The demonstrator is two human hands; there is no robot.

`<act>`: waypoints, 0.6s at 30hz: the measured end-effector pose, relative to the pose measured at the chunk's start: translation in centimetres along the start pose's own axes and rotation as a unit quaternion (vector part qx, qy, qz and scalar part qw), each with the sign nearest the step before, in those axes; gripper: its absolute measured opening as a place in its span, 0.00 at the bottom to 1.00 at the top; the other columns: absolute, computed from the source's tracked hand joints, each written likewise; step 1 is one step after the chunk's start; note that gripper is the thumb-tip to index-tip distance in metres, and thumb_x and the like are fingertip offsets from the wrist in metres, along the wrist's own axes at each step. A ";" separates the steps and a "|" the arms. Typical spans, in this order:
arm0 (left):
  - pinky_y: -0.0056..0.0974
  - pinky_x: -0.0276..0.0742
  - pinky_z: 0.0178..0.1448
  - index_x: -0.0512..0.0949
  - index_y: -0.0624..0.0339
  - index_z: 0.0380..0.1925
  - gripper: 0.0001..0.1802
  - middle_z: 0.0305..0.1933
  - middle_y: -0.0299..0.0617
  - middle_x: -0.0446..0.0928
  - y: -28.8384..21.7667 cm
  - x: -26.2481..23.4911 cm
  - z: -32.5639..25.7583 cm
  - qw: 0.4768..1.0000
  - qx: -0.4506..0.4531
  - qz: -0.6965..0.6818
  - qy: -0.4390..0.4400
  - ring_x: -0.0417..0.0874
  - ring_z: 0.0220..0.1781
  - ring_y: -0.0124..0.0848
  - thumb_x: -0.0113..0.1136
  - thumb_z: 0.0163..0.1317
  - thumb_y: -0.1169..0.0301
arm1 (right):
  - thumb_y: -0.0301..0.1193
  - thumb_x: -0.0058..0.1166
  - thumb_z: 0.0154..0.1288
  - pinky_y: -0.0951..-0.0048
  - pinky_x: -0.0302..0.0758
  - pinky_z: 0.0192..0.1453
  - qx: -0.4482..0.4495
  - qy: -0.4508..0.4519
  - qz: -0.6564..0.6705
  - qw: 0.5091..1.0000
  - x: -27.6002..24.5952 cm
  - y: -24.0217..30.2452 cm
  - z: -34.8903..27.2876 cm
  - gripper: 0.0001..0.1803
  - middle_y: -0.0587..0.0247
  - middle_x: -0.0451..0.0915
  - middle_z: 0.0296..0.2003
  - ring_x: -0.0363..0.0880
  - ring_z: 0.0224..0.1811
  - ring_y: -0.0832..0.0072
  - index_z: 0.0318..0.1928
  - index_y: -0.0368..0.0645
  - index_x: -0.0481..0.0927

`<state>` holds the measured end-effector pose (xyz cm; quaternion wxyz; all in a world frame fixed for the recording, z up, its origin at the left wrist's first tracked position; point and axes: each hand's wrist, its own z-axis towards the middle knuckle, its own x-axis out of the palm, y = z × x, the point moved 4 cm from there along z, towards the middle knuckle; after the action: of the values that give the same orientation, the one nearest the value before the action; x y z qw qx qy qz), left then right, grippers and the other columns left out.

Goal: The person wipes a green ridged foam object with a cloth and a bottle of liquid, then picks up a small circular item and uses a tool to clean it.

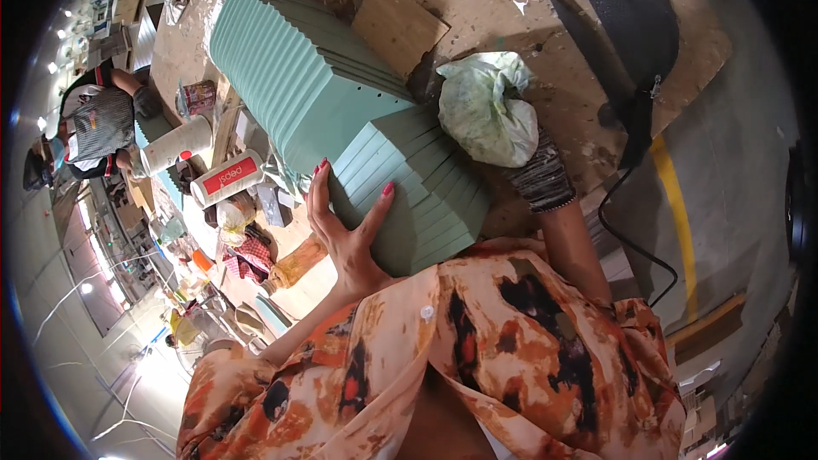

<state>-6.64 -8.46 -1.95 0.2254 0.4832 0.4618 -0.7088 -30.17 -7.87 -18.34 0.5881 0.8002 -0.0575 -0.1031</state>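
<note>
Pale green boards (pixel 417 183) lie stacked with stepped edges close to my body. My bare left hand (pixel 348 243), with red nails, rests on their left side, thumb and fingers apart. A longer row of matching green boards (pixel 281 68) extends beyond, its edges forming even ridges and a few small dark holes showing near its close end. My right hand (pixel 543 175) wears a grey knitted glove. Over it bunches a crumpled whitish cover (pixel 490 111) with green stains, hiding the fingers; it is beside the right edge of the near stack.
A brown board piece (pixel 399 27) lies on the worn, paint-spotted table (pixel 528 30). Black fabric with a strap (pixel 626 17) hangs over the right side, above a dark cable (pixel 626 243). Paper cups (pixel 228 179) stand at left. Another person (pixel 102 119) works farther left.
</note>
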 end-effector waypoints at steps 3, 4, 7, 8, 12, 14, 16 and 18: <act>0.62 0.46 0.71 0.81 0.48 0.52 0.39 0.71 0.67 0.52 -0.1 0.1 -0.1 1.000 0.004 0.001 -0.023 0.54 0.72 0.62 0.67 0.40 0.40 | 0.37 0.53 0.70 0.66 0.74 0.59 0.005 0.001 -0.014 1.000 -0.2 0.1 -0.1 0.23 0.53 0.77 0.51 0.76 0.54 0.67 0.61 0.40 0.72; 0.62 0.47 0.71 0.82 0.47 0.51 0.37 0.71 0.67 0.53 -0.3 0.0 0.1 1.000 0.001 -0.004 -0.028 0.55 0.71 0.62 0.67 0.41 0.41 | 0.37 0.53 0.70 0.66 0.74 0.59 0.007 0.002 -0.017 1.000 -0.2 0.0 -0.1 0.23 0.53 0.77 0.51 0.76 0.54 0.67 0.61 0.40 0.72; 0.61 0.48 0.71 0.83 0.45 0.49 0.32 0.70 0.65 0.55 -0.3 0.0 -0.1 0.999 0.000 -0.006 -0.038 0.56 0.71 0.61 0.68 0.42 0.45 | 0.37 0.54 0.69 0.66 0.74 0.60 0.013 0.003 -0.027 1.000 -0.2 -0.1 -0.3 0.23 0.53 0.77 0.51 0.76 0.55 0.67 0.61 0.40 0.72; 0.61 0.49 0.71 0.83 0.44 0.48 0.30 0.70 0.65 0.55 -0.2 0.0 -0.2 0.999 0.006 -0.004 -0.043 0.57 0.71 0.61 0.68 0.43 0.47 | 0.37 0.54 0.69 0.66 0.74 0.60 0.015 0.002 -0.030 0.999 -0.3 -0.2 -0.4 0.23 0.53 0.77 0.51 0.75 0.55 0.67 0.60 0.40 0.72; 0.60 0.50 0.71 0.84 0.42 0.47 0.28 0.70 0.64 0.56 -0.7 -0.1 0.2 0.999 -0.010 -0.018 -0.050 0.57 0.70 0.61 0.68 0.43 0.50 | 0.36 0.54 0.69 0.65 0.73 0.60 0.015 0.003 -0.049 0.999 -0.2 -0.2 -0.5 0.23 0.54 0.76 0.52 0.75 0.55 0.67 0.60 0.40 0.73; 0.60 0.50 0.71 0.84 0.41 0.46 0.28 0.70 0.64 0.56 -0.7 -0.1 0.3 0.999 -0.017 -0.010 -0.048 0.58 0.70 0.61 0.70 0.41 0.50 | 0.36 0.54 0.69 0.65 0.73 0.60 0.013 0.003 -0.061 0.998 -0.1 -0.1 -0.5 0.23 0.54 0.76 0.52 0.75 0.56 0.67 0.60 0.40 0.73; 0.61 0.49 0.71 0.84 0.41 0.47 0.29 0.70 0.64 0.55 0.3 0.2 -0.4 0.999 -0.005 0.013 -0.049 0.57 0.70 0.61 0.71 0.40 0.48 | 0.36 0.54 0.69 0.64 0.73 0.61 0.004 0.006 -0.082 0.997 0.1 0.4 -0.2 0.22 0.54 0.76 0.52 0.75 0.56 0.67 0.60 0.40 0.74; 0.61 0.48 0.71 0.84 0.40 0.47 0.31 0.70 0.65 0.54 0.4 0.0 -0.5 0.998 0.006 0.037 -0.054 0.56 0.71 0.61 0.72 0.38 0.47 | 0.36 0.55 0.68 0.64 0.73 0.61 -0.006 0.011 -0.130 0.991 0.6 1.6 0.1 0.22 0.54 0.75 0.52 0.74 0.56 0.66 0.59 0.40 0.74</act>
<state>-6.10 -8.26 -2.13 0.2731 0.4625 0.4260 -0.7280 -29.57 -8.52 -16.90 0.5750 0.7984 0.0542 -0.1702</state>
